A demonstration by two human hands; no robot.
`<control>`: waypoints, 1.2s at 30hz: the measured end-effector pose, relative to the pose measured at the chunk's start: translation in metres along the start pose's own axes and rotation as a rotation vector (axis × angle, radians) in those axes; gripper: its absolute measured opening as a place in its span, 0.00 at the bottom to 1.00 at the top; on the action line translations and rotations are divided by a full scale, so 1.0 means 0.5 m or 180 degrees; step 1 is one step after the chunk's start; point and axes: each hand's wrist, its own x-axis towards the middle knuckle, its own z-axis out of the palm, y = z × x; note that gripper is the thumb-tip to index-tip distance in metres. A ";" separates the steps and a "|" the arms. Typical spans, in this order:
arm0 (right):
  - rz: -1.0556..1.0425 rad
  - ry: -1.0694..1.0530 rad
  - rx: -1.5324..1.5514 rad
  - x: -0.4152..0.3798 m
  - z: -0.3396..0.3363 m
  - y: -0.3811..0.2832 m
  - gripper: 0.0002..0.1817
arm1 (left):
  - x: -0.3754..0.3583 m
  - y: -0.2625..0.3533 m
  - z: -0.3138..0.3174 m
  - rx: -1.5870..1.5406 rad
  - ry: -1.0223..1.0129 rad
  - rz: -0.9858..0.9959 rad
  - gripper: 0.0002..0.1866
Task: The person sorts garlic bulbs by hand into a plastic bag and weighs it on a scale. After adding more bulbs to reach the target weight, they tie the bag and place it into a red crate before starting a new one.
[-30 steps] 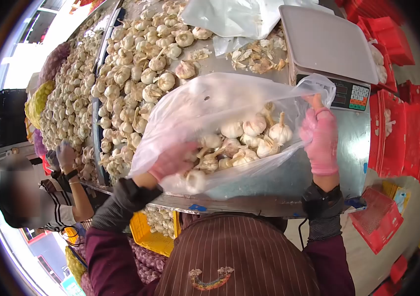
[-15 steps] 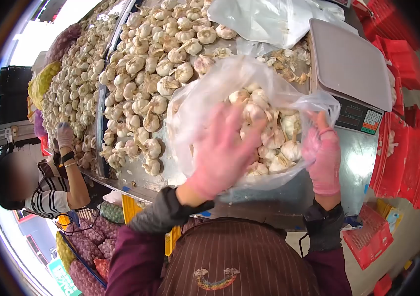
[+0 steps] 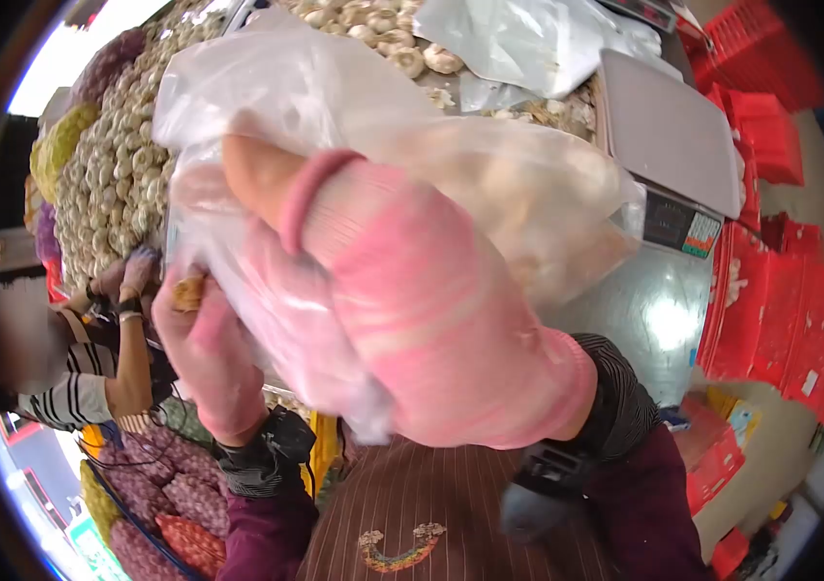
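Observation:
A clear plastic bag [image 3: 276, 73] is stretched across the middle of the view, its garlic bulbs [image 3: 538, 194] showing blurred through the film on the right. In a pink glove, my right hand [image 3: 431, 310] reaches across to the left in front of the bag. Its fingers are closed on the gathered plastic, and the bare thumb sticks out of the glove. My left hand [image 3: 213, 358], gloved in pink too, is lower left with its fingers bent round the bag's edge. A small brownish spot shows at those fingers.
A digital scale [image 3: 664, 136] stands right of the bag on the metal table [image 3: 625, 310]. Flat plastic bags [image 3: 538, 44] and loose garlic [image 3: 373, 29] lie behind. Red crates [image 3: 770, 310] are stacked at right. At left, another person [image 3: 92, 358] works by a garlic heap [image 3: 112, 184].
My right hand has swung left across the bag and closed on its plastic. My left hand has left the bag's opening for its lower left edge. The opening no longer shows.

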 end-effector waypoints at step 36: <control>-0.0774 0.1370 -0.1033 -0.021 -0.193 -0.013 0.20 | 0.073 -0.322 -0.014 0.2075 -0.0835 -0.0199 0.33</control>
